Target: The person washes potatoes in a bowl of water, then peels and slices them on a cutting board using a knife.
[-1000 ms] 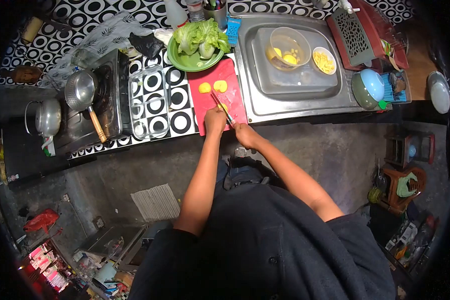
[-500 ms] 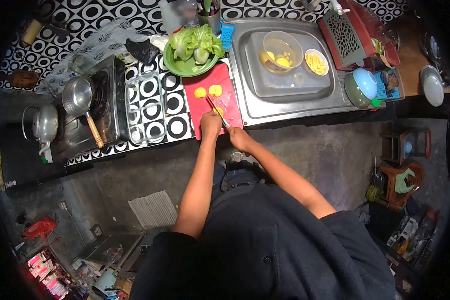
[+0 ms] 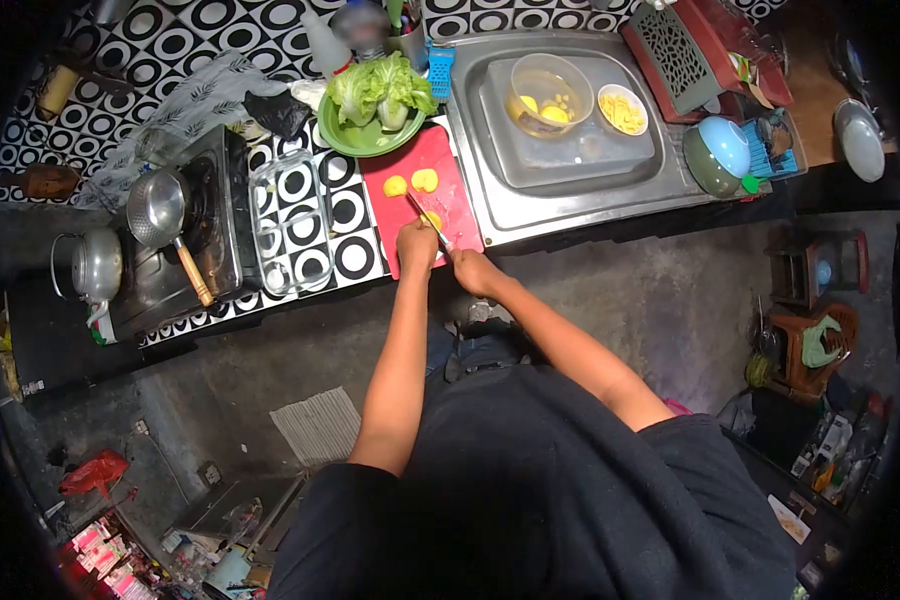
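On the red cutting board (image 3: 447, 174), my right hand (image 3: 476, 273) is closed around the handle of a knife (image 3: 429, 219), whose blade points up and left. My left hand (image 3: 417, 246) is closed at the yellow piece (image 3: 431, 218) beside the blade, partly hiding it; its fingertips are too small to make out fully. Two more yellow pieces, one at the left (image 3: 395, 186) and one at the right (image 3: 424, 180), lie farther up the board. A green bowl (image 3: 362, 147) with leafy greens (image 3: 382, 92) stands at the board's upper left corner.
Right of the board is a steel sink (image 3: 497, 221) with a clear tub (image 3: 551, 66) and a small bowl (image 3: 623, 108) of cut yellow pieces. To the left are a glass dish (image 3: 291, 222), a stove (image 3: 232, 205), a strainer (image 3: 157, 207) and a kettle (image 3: 97, 264). A blue bowl (image 3: 725, 157) stands far right.
The view has shifted and turned slightly. Both hands remain at the knife and the yellow piece, with little visible change between them.
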Available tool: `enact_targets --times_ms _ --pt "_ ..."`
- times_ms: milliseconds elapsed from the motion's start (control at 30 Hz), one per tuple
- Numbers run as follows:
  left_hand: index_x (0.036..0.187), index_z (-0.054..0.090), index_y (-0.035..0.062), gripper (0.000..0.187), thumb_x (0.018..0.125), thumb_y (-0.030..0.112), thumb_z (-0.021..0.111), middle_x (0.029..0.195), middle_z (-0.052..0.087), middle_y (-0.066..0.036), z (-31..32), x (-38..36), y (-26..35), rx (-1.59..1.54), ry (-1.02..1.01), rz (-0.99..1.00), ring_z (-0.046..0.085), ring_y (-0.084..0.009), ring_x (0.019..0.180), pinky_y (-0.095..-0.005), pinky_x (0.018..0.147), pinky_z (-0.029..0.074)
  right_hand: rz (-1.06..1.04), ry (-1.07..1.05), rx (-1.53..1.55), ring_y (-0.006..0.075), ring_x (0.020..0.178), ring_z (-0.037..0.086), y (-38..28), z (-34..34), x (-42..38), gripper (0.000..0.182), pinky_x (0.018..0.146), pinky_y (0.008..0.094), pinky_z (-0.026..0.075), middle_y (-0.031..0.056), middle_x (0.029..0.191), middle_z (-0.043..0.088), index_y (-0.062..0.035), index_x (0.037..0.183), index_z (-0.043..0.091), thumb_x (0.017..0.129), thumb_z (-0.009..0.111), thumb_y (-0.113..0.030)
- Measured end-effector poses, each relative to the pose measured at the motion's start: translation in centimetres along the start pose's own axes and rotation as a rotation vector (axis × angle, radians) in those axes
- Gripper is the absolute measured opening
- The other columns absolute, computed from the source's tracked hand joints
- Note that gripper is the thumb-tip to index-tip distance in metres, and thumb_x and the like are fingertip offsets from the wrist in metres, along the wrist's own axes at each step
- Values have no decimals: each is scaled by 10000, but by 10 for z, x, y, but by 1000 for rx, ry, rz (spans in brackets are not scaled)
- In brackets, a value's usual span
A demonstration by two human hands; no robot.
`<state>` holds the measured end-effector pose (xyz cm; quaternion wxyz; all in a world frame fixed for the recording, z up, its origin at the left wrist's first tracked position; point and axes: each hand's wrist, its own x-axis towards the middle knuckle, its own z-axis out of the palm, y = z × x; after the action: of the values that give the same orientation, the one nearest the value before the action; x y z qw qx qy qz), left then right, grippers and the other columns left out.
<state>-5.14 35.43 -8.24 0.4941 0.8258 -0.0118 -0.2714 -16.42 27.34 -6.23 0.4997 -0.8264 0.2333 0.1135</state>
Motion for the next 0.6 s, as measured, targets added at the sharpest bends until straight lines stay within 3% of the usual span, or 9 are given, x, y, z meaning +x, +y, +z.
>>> enact_targets --times_ms 67,300,467,600 --pt "1047 752 6 289 1001 190 534 662 616 -28 -1 3 -1 89 23 -6 533 -123 556 -317 505 402 23 -21 36 502 858 596 7 8 6 705 837 506 468 372 865 610 117 863 581 1088 232 -452" --pt "1068 748 1 295 1003 187 529 663 617 -31 -6 3 5 -31 -3 -20 536 -129 561 -312 526 403 90 -29 107 531 972 594 -1 7 7 664 878 532 451 379 929 619 101 911 620 1092 232 -407" --pt "1068 738 -19 314 1009 211 532 706 642 -49 2 5 -9 1 99 78 538 -136 605 -329 563 422 102 28 47 537 997 584 9 25 -12 663 892 558 445 379 962 619 99 909 629 1089 240 -407" --pt "1068 736 -12 312 1007 212 528 740 662 -65 -7 -9 10 55 43 3 562 -149 636 -338 600 441 126 12 77 539 1003 577 5 24 -21 675 891 562 446 377 970 618 110 914 622 1087 241 -420"
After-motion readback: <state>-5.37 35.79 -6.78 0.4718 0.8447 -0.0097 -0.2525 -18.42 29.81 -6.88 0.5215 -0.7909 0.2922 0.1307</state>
